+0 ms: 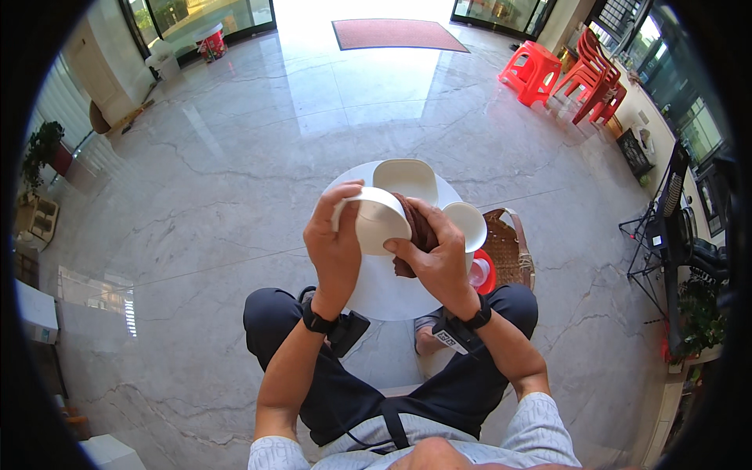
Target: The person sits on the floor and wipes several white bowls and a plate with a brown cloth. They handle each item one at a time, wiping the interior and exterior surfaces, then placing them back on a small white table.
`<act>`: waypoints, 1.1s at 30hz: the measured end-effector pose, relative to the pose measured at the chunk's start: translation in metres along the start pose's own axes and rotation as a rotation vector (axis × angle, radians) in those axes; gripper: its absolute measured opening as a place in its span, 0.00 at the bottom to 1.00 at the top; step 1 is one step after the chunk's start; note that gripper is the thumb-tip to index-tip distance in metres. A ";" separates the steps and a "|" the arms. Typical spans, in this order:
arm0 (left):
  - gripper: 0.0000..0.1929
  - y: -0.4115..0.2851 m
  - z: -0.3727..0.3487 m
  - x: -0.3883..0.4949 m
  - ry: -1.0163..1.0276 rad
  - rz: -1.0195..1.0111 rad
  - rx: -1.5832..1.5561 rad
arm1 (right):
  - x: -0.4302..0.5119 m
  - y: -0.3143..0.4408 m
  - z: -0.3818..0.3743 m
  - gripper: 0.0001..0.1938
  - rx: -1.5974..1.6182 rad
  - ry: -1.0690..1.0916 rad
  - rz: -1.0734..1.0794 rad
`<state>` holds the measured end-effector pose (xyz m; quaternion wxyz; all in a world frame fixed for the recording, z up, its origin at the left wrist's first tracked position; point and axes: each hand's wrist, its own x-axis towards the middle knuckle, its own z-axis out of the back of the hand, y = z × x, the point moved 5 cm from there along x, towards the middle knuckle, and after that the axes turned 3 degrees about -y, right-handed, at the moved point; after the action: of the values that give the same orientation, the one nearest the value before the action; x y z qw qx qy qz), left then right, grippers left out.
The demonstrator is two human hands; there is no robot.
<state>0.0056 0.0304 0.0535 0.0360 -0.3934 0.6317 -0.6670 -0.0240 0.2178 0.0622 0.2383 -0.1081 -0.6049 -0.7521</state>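
My left hand (336, 247) grips the rim of a white round bowl (379, 226), which is tilted on its side above a small white round table (376, 288). On the bowl's other side, my right hand (437, 247) presses a brown cloth (418, 235) against the outer wall, with its thumb at the rim. Behind the bowl, a cream oval-cornered container (406, 179) stands on the table. A white round container (467, 226) is just right of my right hand. Below that, a red plastic dish (486, 273) with a small pinkish cup (478, 272) shows partly behind my wrist.
A brown woven basket (510, 252) stands at the table's right, near my knee. Red plastic stools (531, 67) and stacked red chairs (590, 73) are at the upper right. A black tripod stand (649, 235) is at the far right. A red doormat (399, 35) lies at the doorway.
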 end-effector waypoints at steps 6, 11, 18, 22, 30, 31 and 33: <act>0.12 0.038 0.007 0.006 -0.115 0.373 -0.420 | -0.005 0.006 -0.005 0.26 0.170 -0.006 -0.027; 0.12 0.038 -0.007 -0.004 0.141 0.438 -0.473 | 0.002 0.033 0.018 0.22 0.012 -0.045 0.374; 0.11 0.015 -0.022 -0.019 0.286 0.191 -0.415 | 0.023 0.039 0.038 0.20 0.009 0.081 0.486; 0.10 0.004 -0.020 -0.017 0.247 0.010 -0.440 | 0.022 0.006 0.023 0.12 0.306 0.119 -0.013; 0.05 0.021 -0.002 0.008 -0.077 0.193 -0.407 | -0.007 -0.001 0.006 0.14 0.458 0.317 -0.385; 0.05 0.024 0.000 0.011 -0.111 0.203 -0.401 | -0.009 0.004 0.010 0.14 0.473 0.355 -0.392; 0.05 0.028 0.003 0.013 -0.146 0.205 -0.359 | -0.004 0.016 0.018 0.14 0.483 0.295 -0.227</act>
<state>-0.0138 0.0155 0.0351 0.0785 -0.3745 0.7728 -0.5063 -0.0150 0.2333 0.0785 0.2571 0.1304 -0.7332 -0.6158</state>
